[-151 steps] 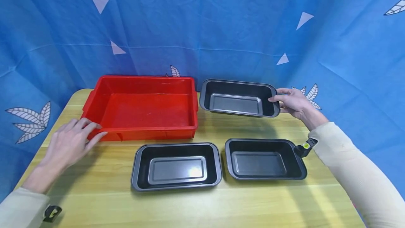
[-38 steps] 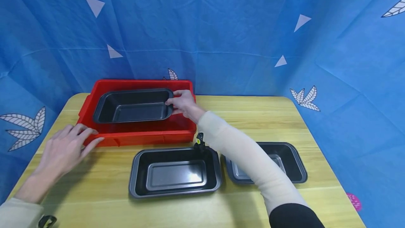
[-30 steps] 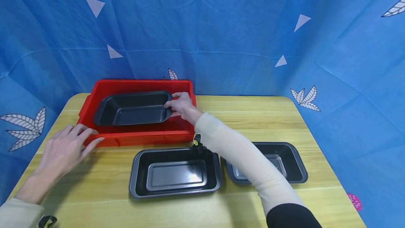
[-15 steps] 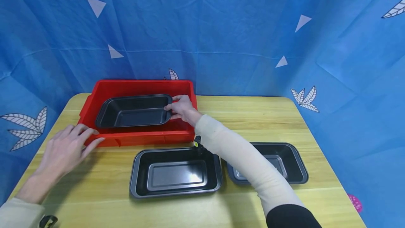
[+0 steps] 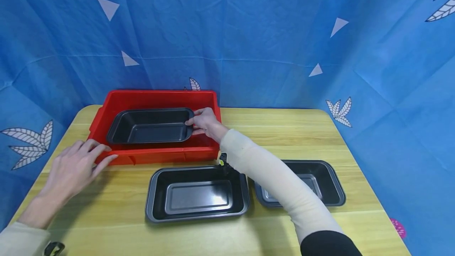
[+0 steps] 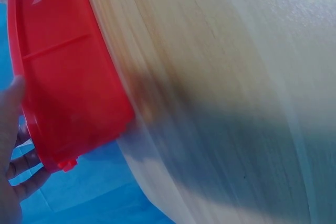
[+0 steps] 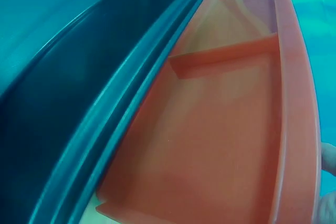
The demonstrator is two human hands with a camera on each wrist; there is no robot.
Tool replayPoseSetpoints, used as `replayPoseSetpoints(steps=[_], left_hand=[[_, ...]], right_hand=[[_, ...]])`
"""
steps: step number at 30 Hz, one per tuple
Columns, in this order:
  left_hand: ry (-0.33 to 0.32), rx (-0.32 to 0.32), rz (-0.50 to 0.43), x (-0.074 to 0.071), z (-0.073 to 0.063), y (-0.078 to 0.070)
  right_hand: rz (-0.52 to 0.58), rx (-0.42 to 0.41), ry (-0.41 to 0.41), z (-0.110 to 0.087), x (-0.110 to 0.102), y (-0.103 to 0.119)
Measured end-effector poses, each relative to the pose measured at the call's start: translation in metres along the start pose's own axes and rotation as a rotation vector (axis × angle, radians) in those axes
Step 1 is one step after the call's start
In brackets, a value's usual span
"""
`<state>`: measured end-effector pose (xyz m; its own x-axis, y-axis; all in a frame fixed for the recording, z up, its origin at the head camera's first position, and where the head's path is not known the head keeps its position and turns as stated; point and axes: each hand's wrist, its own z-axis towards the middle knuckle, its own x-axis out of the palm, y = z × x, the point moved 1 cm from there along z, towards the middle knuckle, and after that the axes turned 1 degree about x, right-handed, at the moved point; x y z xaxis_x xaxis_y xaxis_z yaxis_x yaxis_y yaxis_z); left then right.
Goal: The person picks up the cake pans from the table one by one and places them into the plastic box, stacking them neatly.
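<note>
My right hand (image 5: 205,121) pinches the right end of a dark metal loaf pan (image 5: 153,126), thumb inside the rim. That pan lies within the red plastic tub (image 5: 160,155) at the table's back left; whether its base touches the floor of the tub is hidden. My left hand (image 5: 72,165) grips the tub's near left corner, fingers over the rim and thumb on the outer wall. In the left wrist view, thumb and fingers (image 6: 32,179) hold the tub's edge (image 6: 68,93). Only fingertips (image 7: 328,182) show in the right wrist view, beyond the tub's ribbed wall (image 7: 210,129).
A second loaf pan (image 5: 199,196) stands on the wooden table (image 5: 277,129) in front of the tub. To its right is a third loaf pan (image 5: 321,177), partly covered by my right sleeve. A blue patterned cloth (image 5: 270,31) hangs behind.
Over five seconds, my right hand has carried the loaf pan leftward from the table's back right into the red tub. Lately it has lowered slightly. My left hand stays at the corner.
</note>
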<state>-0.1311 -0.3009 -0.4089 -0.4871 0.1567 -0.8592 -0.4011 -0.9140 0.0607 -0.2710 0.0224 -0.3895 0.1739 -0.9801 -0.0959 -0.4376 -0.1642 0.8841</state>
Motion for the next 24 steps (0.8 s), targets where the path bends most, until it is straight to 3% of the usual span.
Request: replayPoseSetpoints(steps=[9,24], left_hand=[[-0.010,0.013,-0.001,-0.001,0.001,-0.001],[0.043,-0.014,0.010,-0.001,0.001,-0.001]], right_hand=[[-0.039,0.013,-0.005,-0.002,-0.006,0.003],[-0.113,0.025,0.079,-0.011,-0.024,0.009]])
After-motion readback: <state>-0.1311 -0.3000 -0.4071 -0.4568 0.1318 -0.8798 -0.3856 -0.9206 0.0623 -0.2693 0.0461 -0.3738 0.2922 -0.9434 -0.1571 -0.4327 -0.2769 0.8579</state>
